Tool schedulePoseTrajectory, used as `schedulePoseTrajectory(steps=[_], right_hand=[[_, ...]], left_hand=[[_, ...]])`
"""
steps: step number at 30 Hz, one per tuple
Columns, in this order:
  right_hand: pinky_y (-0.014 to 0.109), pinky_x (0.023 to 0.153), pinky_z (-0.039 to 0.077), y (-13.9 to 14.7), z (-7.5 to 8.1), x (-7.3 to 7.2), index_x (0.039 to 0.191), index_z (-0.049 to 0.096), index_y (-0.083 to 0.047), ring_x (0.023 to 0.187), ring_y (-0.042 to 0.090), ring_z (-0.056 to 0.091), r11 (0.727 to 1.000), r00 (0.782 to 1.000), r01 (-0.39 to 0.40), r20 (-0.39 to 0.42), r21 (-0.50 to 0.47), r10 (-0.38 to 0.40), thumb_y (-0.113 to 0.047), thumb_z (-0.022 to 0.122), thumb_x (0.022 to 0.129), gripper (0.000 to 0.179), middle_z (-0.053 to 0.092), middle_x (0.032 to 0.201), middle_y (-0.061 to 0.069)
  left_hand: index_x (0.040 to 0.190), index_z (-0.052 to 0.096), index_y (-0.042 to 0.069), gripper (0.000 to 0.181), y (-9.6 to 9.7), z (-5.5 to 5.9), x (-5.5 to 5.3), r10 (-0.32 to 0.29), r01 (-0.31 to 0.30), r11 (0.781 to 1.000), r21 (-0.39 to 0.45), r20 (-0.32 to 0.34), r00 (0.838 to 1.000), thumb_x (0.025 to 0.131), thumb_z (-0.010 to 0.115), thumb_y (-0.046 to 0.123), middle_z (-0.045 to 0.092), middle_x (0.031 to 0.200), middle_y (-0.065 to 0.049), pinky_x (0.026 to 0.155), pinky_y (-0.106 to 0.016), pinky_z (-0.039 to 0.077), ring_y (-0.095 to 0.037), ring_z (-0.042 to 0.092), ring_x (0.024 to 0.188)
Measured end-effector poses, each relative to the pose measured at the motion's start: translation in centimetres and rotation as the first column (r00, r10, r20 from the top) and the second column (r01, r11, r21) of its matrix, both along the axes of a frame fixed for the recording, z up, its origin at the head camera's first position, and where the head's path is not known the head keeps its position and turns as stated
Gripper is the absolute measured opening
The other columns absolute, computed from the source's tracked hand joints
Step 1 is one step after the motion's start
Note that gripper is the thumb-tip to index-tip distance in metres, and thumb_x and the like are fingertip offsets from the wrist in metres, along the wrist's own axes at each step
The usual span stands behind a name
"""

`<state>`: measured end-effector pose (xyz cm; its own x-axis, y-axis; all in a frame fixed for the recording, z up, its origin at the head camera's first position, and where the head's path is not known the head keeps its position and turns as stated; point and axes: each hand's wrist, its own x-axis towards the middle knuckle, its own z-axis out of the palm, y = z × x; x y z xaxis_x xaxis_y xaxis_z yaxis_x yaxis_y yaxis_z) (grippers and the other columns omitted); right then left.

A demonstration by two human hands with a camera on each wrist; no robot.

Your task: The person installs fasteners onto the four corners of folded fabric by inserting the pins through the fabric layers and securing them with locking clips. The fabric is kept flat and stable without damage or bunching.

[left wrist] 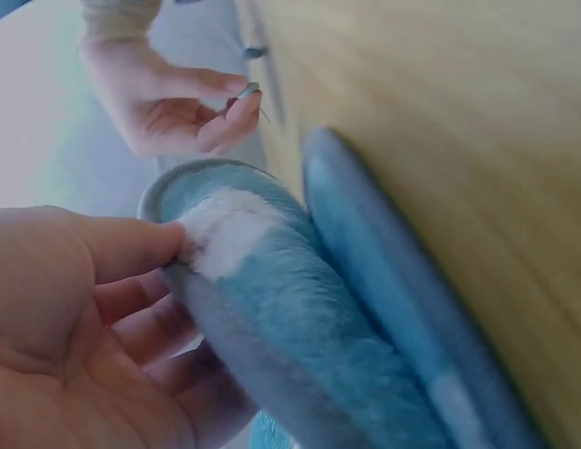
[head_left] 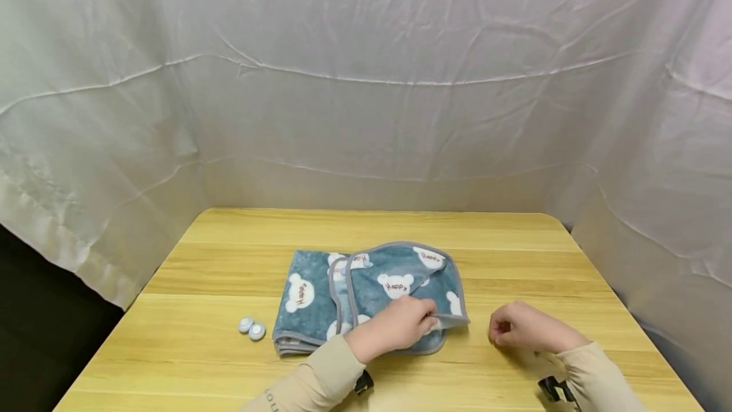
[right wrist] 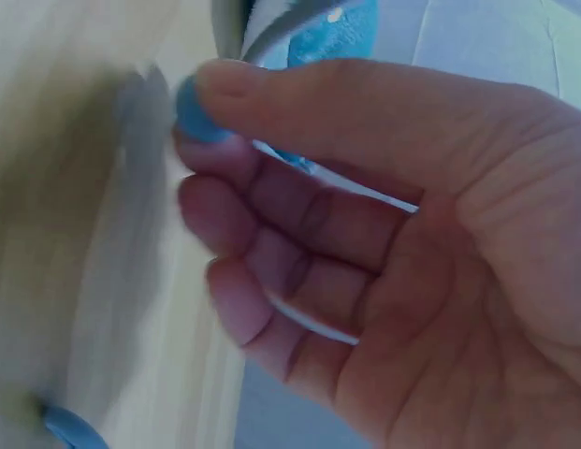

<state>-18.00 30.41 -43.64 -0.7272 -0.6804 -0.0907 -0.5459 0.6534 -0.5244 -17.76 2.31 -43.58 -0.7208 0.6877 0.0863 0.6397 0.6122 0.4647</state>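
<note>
A folded teal blanket [head_left: 311,291] with white bear heads and grey edging lies mid-table. My left hand [head_left: 394,326] pinches a corner of its top layer between thumb and fingers and holds it raised; in the left wrist view the lifted corner [left wrist: 271,253] stands apart from the layer below [left wrist: 374,271]. To the right of the blanket, my right hand [head_left: 528,328] is above the table. Its thumb and forefinger pinch a small round blue cap [right wrist: 198,112]; a thin pin-like line shows beside it in the left wrist view.
Two pale blue round caps [head_left: 251,328] lie left of the blanket. Another small blue piece [right wrist: 73,430] is on the table near the right wrist. The wooden table [head_left: 200,272] is enclosed by grey-white curtains [head_left: 372,113] at the back and sides.
</note>
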Motion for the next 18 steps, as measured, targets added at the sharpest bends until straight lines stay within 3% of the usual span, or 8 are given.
schedulePoseTrajectory(steps=[4,7,10,18], right_hand=[[0.019,0.061,0.044,-0.1,0.9,-0.2,0.079,0.065,-0.016,0.071,-0.007,0.048,0.997,0.997,0.012,-0.074,-0.073,-0.017,-0.006,0.068,0.086,0.013,0.060,0.076,-0.014],[0.019,0.061,0.045,-0.4,1.4,-0.4,0.085,0.066,-0.017,0.075,-0.007,0.050,0.992,0.984,-0.012,-0.180,-0.127,-0.011,-0.008,0.068,0.090,0.010,0.063,0.080,-0.012],[0.019,0.061,0.046,-1.0,1.7,-0.6,0.091,0.066,-0.021,0.076,-0.006,0.053,0.984,0.967,-0.014,-0.253,-0.177,-0.032,-0.011,0.066,0.092,0.010,0.066,0.084,-0.010],[0.021,0.066,0.048,-3.8,2.8,-1.1,0.098,0.065,-0.032,0.080,-0.003,0.056,0.956,0.944,0.047,-0.301,-0.291,-0.138,-0.016,0.066,0.093,0.017,0.068,0.092,-0.013]], left_hand=[[0.109,0.067,0.012,0.019,-0.8,0.5,-0.8,0.059,-0.071,0.989,0.133,0.092,0.994,0.102,0.051,0.020,0.064,0.077,0.006,0.056,-0.015,0.039,0.001,0.045,0.056],[0.115,0.066,0.011,0.021,-1.5,0.9,-1.4,0.106,-0.139,0.964,0.226,0.151,0.983,0.102,0.052,0.018,0.060,0.072,0.006,0.053,-0.017,0.037,-0.001,0.041,0.052],[0.114,0.066,0.011,0.020,-2.2,1.1,-2.0,0.151,-0.204,0.927,0.314,0.185,0.971,0.101,0.053,0.020,0.057,0.067,0.005,0.050,-0.018,0.035,-0.003,0.039,0.050],[0.118,0.063,0.014,0.024,-3.6,0.6,-3.1,0.220,-0.326,0.821,0.470,0.267,0.938,0.103,0.050,0.028,0.055,0.069,0.002,0.052,-0.022,0.035,-0.007,0.040,0.053]])
